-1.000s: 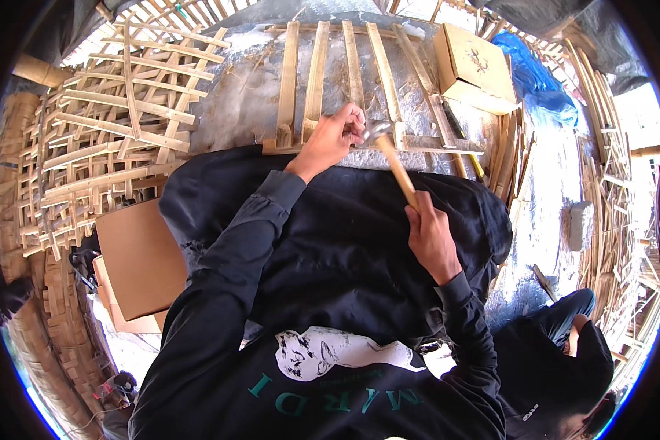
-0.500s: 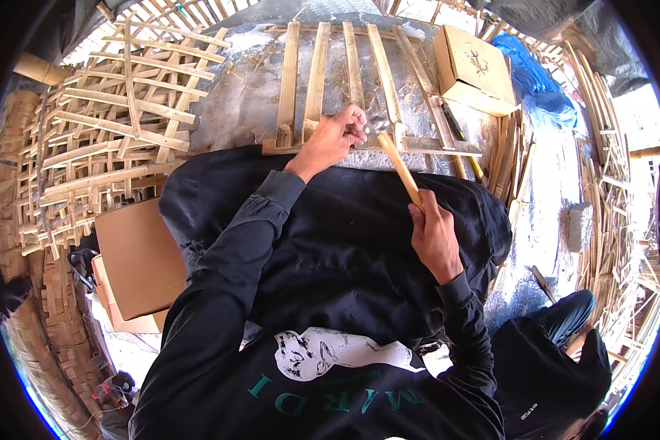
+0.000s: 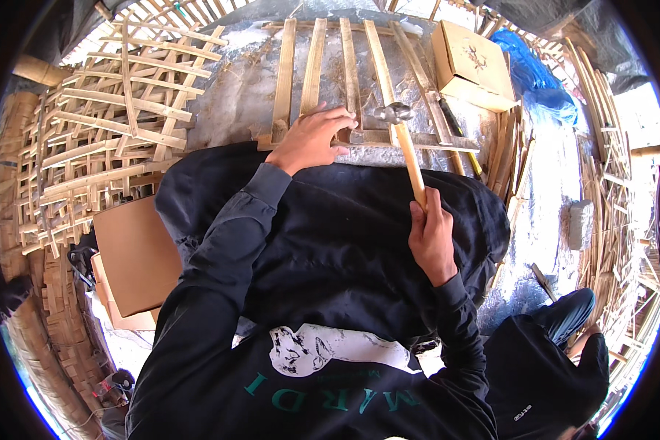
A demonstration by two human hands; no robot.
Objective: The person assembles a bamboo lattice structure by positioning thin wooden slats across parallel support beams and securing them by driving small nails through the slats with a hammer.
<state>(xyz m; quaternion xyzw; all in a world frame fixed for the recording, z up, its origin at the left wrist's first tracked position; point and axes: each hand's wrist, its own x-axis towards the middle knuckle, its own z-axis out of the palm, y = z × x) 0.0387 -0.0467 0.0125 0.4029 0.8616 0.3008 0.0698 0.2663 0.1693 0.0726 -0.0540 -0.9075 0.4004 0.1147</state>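
A slatted wooden frame (image 3: 383,62) lies in front of my knees, its long slats running away from me to a near crosspiece (image 3: 433,141). My left hand (image 3: 309,139) is curled over that crosspiece beside the middle slat, thumb on the near side and fingers on the far side. Whether a small nail is between the fingers I cannot make out. In my right hand (image 3: 434,240) is the lower handle of a hammer (image 3: 412,165). Its metal head, slightly blurred, is above the crosspiece, right of my left hand.
A cardboard box (image 3: 471,66) and blue plastic sheet (image 3: 539,81) are at the far right. On the left are a woven bamboo lattice (image 3: 117,103) and another carton (image 3: 136,253). Beyond the frame's right side lies a yellow-and-black tool (image 3: 451,121). Another person (image 3: 550,367) sits at lower right.
My left hand has gone from a raised pinch down and left onto the crosspiece. The hammer head has shifted right and slightly up, away from the left fingers.
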